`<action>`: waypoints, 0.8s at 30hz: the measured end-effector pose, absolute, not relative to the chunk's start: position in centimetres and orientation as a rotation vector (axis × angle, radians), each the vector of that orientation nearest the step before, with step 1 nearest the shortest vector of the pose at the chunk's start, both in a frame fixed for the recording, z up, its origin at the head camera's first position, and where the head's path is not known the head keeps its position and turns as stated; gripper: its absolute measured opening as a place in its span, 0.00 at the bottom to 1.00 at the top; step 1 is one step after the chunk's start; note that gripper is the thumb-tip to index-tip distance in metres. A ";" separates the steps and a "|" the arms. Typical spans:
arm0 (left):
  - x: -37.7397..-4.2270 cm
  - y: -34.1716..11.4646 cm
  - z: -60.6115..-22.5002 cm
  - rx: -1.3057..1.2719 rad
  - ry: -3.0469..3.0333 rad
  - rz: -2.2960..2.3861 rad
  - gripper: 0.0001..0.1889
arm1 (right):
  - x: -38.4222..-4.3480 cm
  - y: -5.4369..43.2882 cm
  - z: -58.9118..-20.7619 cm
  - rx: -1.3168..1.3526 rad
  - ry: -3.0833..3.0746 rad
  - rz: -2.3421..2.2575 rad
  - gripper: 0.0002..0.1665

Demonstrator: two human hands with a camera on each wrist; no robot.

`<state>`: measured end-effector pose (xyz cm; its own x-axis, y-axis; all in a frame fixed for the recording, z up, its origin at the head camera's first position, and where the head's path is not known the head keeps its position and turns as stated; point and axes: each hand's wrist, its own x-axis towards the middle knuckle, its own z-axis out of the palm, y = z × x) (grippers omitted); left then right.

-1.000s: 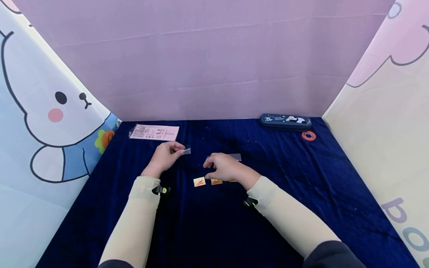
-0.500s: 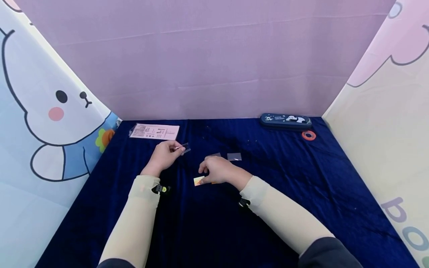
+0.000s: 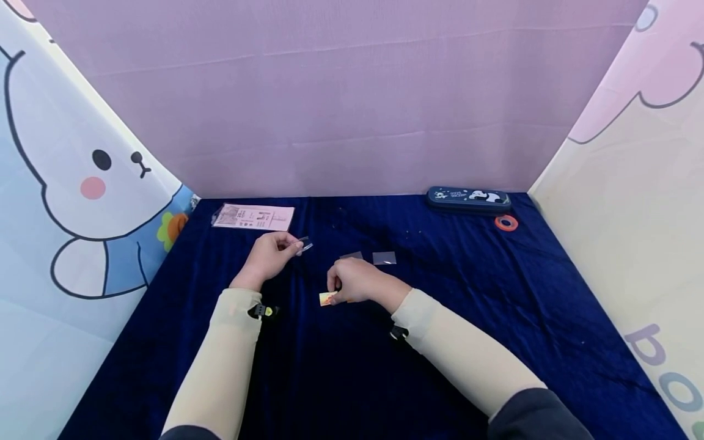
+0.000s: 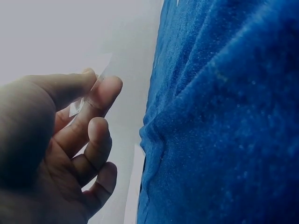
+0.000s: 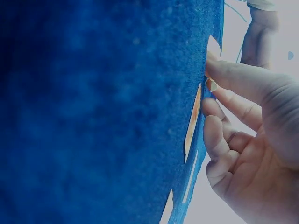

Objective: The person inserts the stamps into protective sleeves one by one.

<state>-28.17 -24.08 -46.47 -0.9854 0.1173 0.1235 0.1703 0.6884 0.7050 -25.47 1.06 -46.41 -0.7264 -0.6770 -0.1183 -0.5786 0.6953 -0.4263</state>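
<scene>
My left hand pinches a small clear plastic sleeve between thumb and forefinger, above the cloth. In the left wrist view the sleeve juts past the fingertips, while the other fingers curl loosely. Lower and to the right, my right hand pinches a small yellow-and-red card by its right side. The right wrist view has that card at the thumb tip. Another orange card lies on the cloth under this hand, with a third card nearer the camera.
Two more clear sleeves lie beyond the right hand, one sleeve fully visible and one sleeve partly covered. A pink printed packet is at back left. A dark blue pencil case and red tape roll are at back right.
My right hand has shifted left and down onto the leftmost card and now pinches it. The left hand stays in place; the sleeve in it has tilted slightly.
</scene>
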 end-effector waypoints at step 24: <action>-28.4 -23.9 -46.7 -0.313 -2.803 -1.201 0.04 | -25.8 3.3 -46.5 -0.913 2.462 -0.934 0.05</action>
<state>-28.38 -23.91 -46.66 -0.9763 0.1563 0.1495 0.2161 0.6724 0.7079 -25.78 3.32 -46.51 -0.7300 -0.6770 -0.0936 -0.4445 0.5744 -0.6874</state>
